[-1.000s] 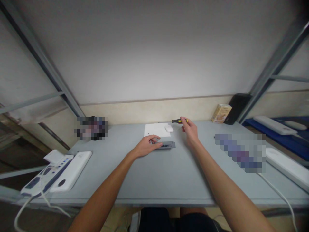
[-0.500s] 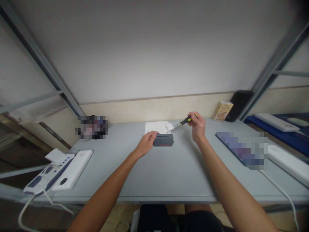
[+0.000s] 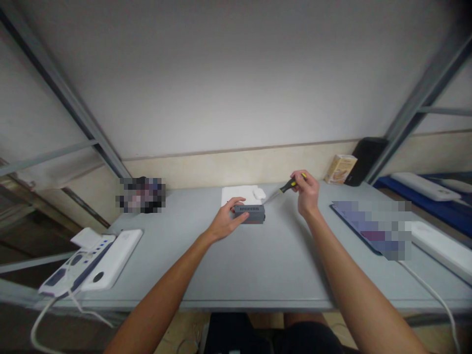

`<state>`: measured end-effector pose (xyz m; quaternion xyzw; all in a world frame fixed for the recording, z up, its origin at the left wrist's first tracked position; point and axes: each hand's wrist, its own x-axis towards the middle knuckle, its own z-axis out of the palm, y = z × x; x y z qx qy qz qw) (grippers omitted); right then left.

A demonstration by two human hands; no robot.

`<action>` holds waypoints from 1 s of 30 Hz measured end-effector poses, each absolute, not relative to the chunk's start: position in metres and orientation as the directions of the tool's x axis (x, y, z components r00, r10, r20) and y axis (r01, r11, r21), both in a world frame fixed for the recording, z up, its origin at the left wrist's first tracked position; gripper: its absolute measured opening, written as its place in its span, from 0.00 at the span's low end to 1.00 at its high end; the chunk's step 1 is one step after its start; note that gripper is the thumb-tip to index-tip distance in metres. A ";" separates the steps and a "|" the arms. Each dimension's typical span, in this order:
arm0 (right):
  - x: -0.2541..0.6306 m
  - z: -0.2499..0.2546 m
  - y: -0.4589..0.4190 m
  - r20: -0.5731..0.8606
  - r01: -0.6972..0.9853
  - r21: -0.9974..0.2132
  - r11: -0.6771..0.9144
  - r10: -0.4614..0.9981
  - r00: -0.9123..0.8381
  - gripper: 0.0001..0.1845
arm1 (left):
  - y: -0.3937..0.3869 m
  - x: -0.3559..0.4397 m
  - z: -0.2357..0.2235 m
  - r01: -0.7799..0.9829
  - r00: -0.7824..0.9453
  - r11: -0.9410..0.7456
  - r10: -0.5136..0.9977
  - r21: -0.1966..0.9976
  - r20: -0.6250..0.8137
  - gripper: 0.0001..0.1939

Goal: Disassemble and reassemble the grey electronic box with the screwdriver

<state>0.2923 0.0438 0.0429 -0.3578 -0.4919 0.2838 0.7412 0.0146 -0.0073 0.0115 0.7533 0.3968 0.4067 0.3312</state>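
Note:
A small dark grey box with a row of vent slots [image 3: 254,215] rests on the table. My left hand [image 3: 227,220] grips its left end, thumb across the front and fingers behind. In my right hand [image 3: 307,189] is a screwdriver [image 3: 287,185] with a black and yellow handle, held above the table. Its thin shaft slants down to the left, and the tip is close to the box's back right corner; whether they touch I cannot tell. Behind the box lies a white sheet of paper [image 3: 236,193] with a small white item [image 3: 258,193] at its right.
On the grey table [image 3: 258,275], a power strip [image 3: 73,268] and a flat white device [image 3: 114,260] lie at left. A blurred tablet-like thing [image 3: 354,228] is at right. A yellow carton [image 3: 341,168] and a black case [image 3: 367,161] stand at the back right.
My left thumb has come round onto the front of the box. The screwdriver and my right hand have shifted slightly right, its tip moving from the paper side to the box's right corner.

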 end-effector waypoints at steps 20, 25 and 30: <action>0.262 0.080 0.017 0.601 -0.060 -0.794 0.605 0.796 0.068 0.22 | 0.002 0.019 0.002 0.363 0.317 -0.460 0.879 0.811 0.356 0.15; 0.263 0.074 0.023 0.573 -0.026 -0.806 0.592 0.790 0.217 0.20 | -0.002 0.020 0.005 0.374 0.323 -0.479 0.870 0.794 0.373 0.15; 0.267 0.057 0.037 0.423 0.030 -0.891 0.452 0.805 0.416 0.24 | -0.006 0.020 0.007 0.382 0.339 -0.513 0.851 0.769 0.400 0.14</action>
